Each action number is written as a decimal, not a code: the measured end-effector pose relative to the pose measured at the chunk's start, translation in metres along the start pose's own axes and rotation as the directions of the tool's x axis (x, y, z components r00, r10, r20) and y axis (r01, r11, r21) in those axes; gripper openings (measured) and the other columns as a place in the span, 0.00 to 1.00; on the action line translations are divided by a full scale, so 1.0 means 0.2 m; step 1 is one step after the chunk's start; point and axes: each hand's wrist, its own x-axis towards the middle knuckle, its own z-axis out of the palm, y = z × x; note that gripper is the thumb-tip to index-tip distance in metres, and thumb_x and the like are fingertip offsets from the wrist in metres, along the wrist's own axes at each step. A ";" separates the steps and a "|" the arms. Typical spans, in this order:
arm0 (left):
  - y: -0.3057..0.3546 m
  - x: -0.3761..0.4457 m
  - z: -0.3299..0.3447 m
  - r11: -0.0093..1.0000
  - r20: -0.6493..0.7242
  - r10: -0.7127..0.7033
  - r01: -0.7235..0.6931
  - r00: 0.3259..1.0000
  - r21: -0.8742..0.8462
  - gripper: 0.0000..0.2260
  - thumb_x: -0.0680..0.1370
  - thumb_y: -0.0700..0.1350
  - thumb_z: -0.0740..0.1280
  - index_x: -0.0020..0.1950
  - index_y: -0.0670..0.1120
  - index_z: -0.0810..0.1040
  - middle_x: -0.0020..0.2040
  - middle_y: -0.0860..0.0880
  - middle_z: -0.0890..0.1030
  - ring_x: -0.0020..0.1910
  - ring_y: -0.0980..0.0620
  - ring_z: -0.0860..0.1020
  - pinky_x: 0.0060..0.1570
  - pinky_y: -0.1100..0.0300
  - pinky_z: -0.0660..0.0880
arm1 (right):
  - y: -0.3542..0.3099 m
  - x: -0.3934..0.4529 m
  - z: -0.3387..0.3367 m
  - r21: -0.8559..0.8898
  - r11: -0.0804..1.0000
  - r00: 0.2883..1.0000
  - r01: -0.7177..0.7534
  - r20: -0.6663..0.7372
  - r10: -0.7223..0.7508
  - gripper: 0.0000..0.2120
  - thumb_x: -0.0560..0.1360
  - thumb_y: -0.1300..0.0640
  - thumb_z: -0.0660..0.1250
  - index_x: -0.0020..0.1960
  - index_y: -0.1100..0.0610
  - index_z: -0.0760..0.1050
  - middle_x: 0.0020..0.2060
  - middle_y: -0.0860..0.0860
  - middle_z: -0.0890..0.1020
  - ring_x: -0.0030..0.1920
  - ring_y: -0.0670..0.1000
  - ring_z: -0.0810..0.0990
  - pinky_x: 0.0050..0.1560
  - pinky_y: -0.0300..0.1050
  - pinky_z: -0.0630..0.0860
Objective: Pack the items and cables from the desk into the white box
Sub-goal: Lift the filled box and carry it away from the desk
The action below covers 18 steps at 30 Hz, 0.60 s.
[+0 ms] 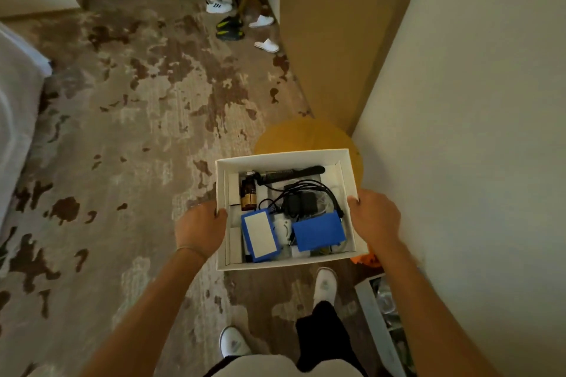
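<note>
**Box already filled and being carried; the desk is not in view**

Patterned beige and brown carpet is filling most of the frame, with a plain cream wall (pixel 477 131) running down the right side and several pairs of shoes (pixel 232 20) lying at the upper centre. Nobody can see a desk here, so I cannot tell if any items are waiting there.

At the lower centre of the frame, the person is holding the open white rectangular cardboard box (pixel 283 157) in the air above the floor. The left hand (pixel 200 231) is gripping the left wall of the box, with the thumb hooked over the rim and the other fingers hidden under or behind it. The right hand (pixel 375 219) is gripping the right wall in the same way, thumb over the edge; the remaining fingers are out of sight, so I cannot tell if they are spread or together.

Inside the box, many things are lying already: a blue flat case with a white panel (pixel 259 236) at the lower left, a blue ribbed plastic block (pixel 318 231) at the lower right, a tangle of black cables with a black power adapter (pixel 301 200) in the middle, a small brown glass bottle (pixel 248 196) at the upper left, and a long black brush-like tool (pixel 291 173) along the top.

In my judgement, the packing is looking nearly finished or finished, and the person is now transporting the box. No lid is showing.
</note>
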 end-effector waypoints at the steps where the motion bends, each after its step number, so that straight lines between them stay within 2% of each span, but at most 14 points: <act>1: 0.07 0.05 0.02 1.000 0.012 -0.005 0.004 1.000 0.016 0.16 0.81 0.48 0.60 0.33 0.47 0.72 0.30 0.48 0.75 0.31 0.49 0.75 0.36 0.55 0.77 | 0.05 0.07 0.00 0.002 1.000 1.000 -0.007 0.004 0.007 0.16 0.82 0.50 0.62 0.37 0.55 0.73 0.29 0.49 0.74 0.28 0.44 0.66 0.28 0.39 0.61; 6: 0.39 0.28 0.14 0.999 0.035 -0.033 0.031 0.999 0.043 0.15 0.81 0.48 0.60 0.34 0.51 0.70 0.33 0.48 0.76 0.34 0.47 0.77 0.37 0.54 0.77 | 0.23 0.42 -0.02 0.045 0.999 0.999 0.026 0.031 -0.028 0.17 0.82 0.50 0.63 0.35 0.51 0.68 0.27 0.44 0.68 0.27 0.41 0.66 0.28 0.36 0.59; 9: 0.51 0.44 0.24 0.998 0.042 -0.032 0.030 0.999 0.050 0.14 0.82 0.48 0.60 0.36 0.50 0.73 0.33 0.49 0.77 0.33 0.51 0.76 0.33 0.57 0.72 | 0.30 0.62 -0.01 0.061 0.998 0.998 0.020 0.050 -0.023 0.21 0.82 0.50 0.63 0.32 0.49 0.63 0.27 0.45 0.68 0.28 0.42 0.65 0.28 0.37 0.60; 12: 0.60 0.59 0.33 0.996 0.040 -0.035 0.031 0.999 0.082 0.14 0.82 0.48 0.60 0.37 0.47 0.75 0.32 0.49 0.76 0.33 0.49 0.76 0.32 0.58 0.68 | 0.35 0.80 0.01 0.094 0.996 0.996 0.005 0.083 -0.012 0.22 0.82 0.51 0.63 0.31 0.48 0.62 0.27 0.45 0.67 0.28 0.45 0.67 0.29 0.40 0.61; 18: 0.72 0.90 0.50 0.987 0.065 -0.072 0.062 0.995 0.148 0.13 0.82 0.50 0.59 0.46 0.45 0.79 0.39 0.45 0.81 0.39 0.46 0.79 0.43 0.50 0.78 | 0.41 1.14 0.16 0.104 0.994 0.989 -0.025 0.150 0.009 0.22 0.82 0.50 0.63 0.31 0.50 0.63 0.27 0.47 0.69 0.28 0.46 0.67 0.28 0.40 0.62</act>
